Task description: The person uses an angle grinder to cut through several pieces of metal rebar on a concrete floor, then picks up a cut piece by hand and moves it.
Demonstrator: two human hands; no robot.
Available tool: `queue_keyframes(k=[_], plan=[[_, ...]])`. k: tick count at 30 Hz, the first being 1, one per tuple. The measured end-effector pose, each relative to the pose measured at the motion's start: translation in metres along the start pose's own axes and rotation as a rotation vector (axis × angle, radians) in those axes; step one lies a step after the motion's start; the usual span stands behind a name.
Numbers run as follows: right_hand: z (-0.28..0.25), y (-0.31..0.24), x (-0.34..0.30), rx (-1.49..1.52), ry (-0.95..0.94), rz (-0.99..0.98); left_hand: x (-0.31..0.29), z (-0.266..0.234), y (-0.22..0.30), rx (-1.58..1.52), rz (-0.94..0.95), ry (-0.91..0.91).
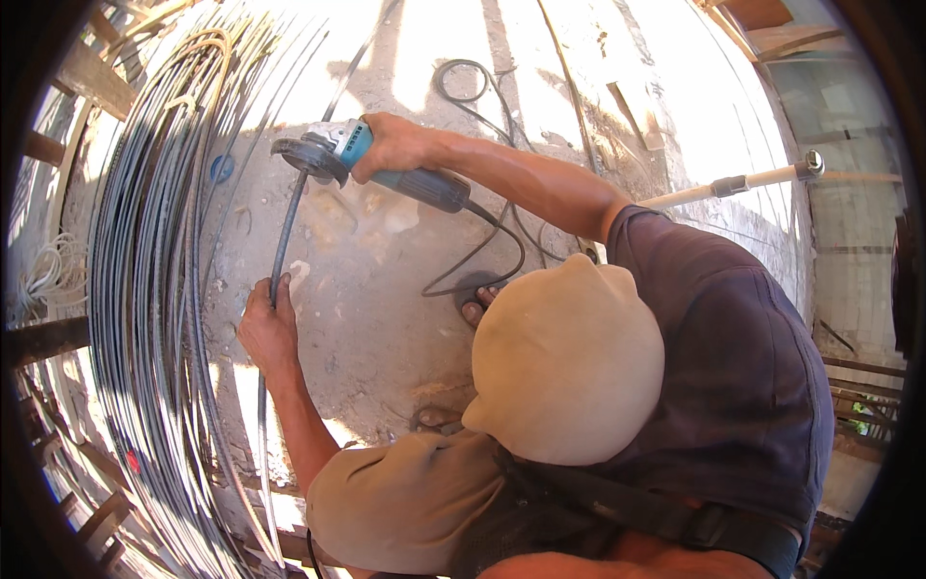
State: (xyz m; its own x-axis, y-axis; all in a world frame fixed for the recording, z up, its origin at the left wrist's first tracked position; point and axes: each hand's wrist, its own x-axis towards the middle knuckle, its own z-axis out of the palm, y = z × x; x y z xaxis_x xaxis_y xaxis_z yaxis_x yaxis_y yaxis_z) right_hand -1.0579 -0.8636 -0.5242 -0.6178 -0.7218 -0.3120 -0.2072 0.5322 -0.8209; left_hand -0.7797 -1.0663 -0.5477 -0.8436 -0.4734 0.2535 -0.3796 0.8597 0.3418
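Observation:
My right hand [394, 147] is wrapped round the teal front part of an angle grinder [424, 189] with a dark body. Its guard and disc [309, 157] sit across a long thin steel bar [287, 227]; whether disc and metal touch I cannot tell. Farther down the same bar, my left hand [267, 326] is closed round it, thumb and fingertips showing on top. A black cord [509, 243] runs from the grinder's rear end and loops on the dusty concrete floor [357, 309].
A thick bundle of long steel bars [145, 251] lies along the left. Beside it is a small blue round thing [222, 169]. My bent knees in beige trousers [569, 357] are close to the tool, with toes [475, 307] below. A pale pole [762, 179] lies at the right.

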Motion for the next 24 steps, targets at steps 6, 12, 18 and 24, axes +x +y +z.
queue_keyframes(k=[6, 12, 18, 24], plan=[[-0.001, -0.007, -0.008, -0.004, -0.007, -0.001, 0.003, -0.006, 0.018, 0.161, -0.221, -0.187], [-0.005, -0.011, -0.005, -0.055, -0.027, -0.002, 0.014, -0.012, 0.019, 0.079, -0.311, -0.335], [-0.002, -0.009, -0.001, -0.093, -0.060, 0.015, 0.024, -0.019, 0.018, 0.007, -0.369, -0.416], [0.002, -0.008, 0.006, -0.106, -0.072, -0.002, 0.023, -0.020, 0.018, 0.001, -0.407, -0.408]])
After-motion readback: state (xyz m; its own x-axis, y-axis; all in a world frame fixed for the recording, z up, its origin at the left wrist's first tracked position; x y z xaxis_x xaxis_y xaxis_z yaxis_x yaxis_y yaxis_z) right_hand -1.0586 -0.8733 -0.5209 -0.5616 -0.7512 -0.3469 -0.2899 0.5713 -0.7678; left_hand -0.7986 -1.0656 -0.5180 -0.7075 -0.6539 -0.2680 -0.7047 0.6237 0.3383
